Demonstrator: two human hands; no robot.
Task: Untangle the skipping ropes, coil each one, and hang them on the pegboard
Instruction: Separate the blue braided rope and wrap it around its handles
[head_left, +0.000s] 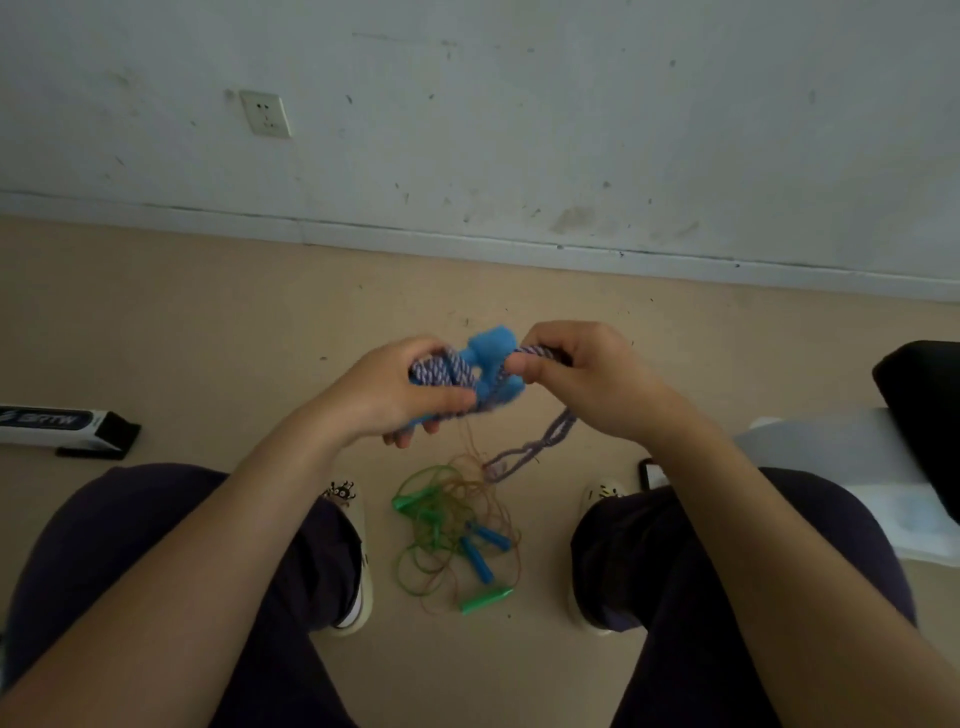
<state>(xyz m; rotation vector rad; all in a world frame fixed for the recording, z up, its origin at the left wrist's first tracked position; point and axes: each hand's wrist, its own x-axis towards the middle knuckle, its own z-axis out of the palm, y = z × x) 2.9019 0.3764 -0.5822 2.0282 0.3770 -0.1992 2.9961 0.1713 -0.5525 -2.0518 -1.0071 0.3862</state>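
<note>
A thick blue-and-white braided skipping rope (452, 370) with blue foam handles (493, 345) is bunched between my hands, above the floor. My left hand (395, 389) grips the coiled bundle from the left. My right hand (576, 371) pinches a strand of the same rope from the right, and a loose length (540, 441) hangs from it to the floor. On the floor between my feet lies a tangle of thin ropes (447, 530) with green handles (485, 600) and blue handles (478, 558).
A white wall with a socket (265, 113) stands ahead. A long dark-and-white box (62, 428) lies on the floor at the left. At the right are a black object (924, 415), white sheets (852, 462) and a phone (653, 474). My shoes flank the tangle.
</note>
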